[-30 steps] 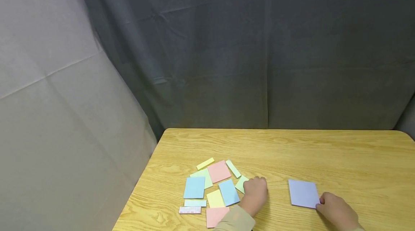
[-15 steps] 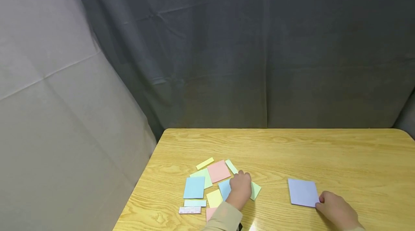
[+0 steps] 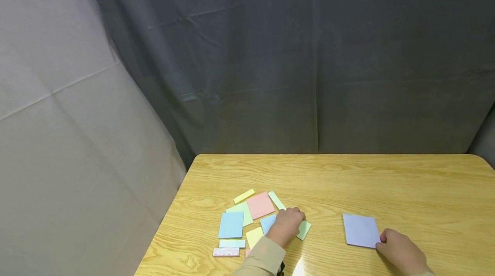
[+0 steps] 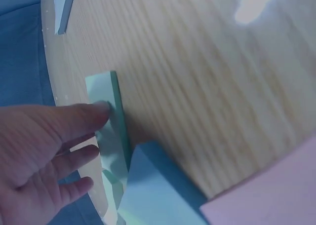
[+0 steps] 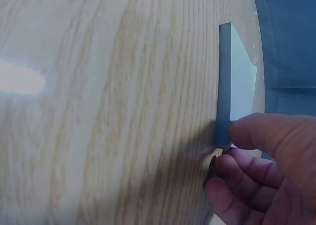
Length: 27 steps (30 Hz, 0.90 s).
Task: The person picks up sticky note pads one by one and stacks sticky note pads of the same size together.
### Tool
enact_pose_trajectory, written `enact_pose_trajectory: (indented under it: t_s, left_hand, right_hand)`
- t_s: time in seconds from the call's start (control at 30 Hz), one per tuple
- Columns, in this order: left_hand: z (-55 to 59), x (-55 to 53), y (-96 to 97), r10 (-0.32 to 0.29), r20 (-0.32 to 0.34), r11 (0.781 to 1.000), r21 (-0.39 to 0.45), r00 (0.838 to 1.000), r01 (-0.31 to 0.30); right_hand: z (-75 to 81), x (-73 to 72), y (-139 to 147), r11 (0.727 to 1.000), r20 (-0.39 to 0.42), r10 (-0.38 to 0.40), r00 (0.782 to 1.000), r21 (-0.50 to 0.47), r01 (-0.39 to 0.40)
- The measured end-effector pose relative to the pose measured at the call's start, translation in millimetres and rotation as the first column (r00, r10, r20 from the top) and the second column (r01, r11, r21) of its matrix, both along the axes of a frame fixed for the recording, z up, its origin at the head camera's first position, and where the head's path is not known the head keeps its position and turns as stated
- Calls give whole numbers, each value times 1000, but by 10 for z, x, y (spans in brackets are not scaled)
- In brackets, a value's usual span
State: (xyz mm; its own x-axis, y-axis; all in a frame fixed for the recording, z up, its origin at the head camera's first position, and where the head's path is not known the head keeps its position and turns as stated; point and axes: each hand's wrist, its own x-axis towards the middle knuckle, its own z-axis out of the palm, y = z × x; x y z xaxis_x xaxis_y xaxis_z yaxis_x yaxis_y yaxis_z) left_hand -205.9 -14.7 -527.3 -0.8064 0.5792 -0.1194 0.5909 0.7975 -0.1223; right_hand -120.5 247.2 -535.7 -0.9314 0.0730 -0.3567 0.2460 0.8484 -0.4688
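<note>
My left hand [image 3: 286,225] is at a green sticky note pad [image 3: 304,230] on the right of a group of pads. In the left wrist view the thumb lies on that green pad [image 4: 109,131] and curled fingers meet its far edge; part of the pad is hidden by the hand in the head view. My right hand [image 3: 402,250] pinches the near right corner of a square purple sticky note pad [image 3: 361,230] lying on the table. In the right wrist view, thumb and curled fingers [image 5: 237,170] meet at that pad's [image 5: 242,82] corner.
Around the left hand lie pink [image 3: 261,205], blue [image 3: 231,225] and yellow [image 3: 254,237] pads, a green strip [image 3: 276,200], a yellow strip [image 3: 244,196], a light blue strip [image 3: 232,243] and a white printed strip [image 3: 226,252]. A dark curtain [image 3: 251,74] hangs behind the wooden table [image 3: 425,190].
My left hand has moved left from the right side of the green pad, then slightly back right over it. My right hand stays at the purple pad's corner.
</note>
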Motion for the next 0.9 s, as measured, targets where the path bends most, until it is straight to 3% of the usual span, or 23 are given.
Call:
enact_pose_trajectory:
  t_s: [0.13,0.3,0.53,0.9]
  left_hand:
    - [10,-43,-14,-71,-19,996,-60,997,70]
    - [62,-73,-5,-118,-24,988,-99,993,115]
    - [151,-95,30,-105,27,986,-130,994,107]
    - [159,-114,61,-66,0,981,-182,998,65]
  right_hand:
    - [2,0,-7,1000,-5,0,1000,-3,0]
    - [-1,0,-12,1000,-10,-2,1000,-8,2]
    - [-10,-2,-6,1000,-5,-2,1000,-6,2]
    - [-35,-5,1,1000,-12,-8,1000,-12,8]
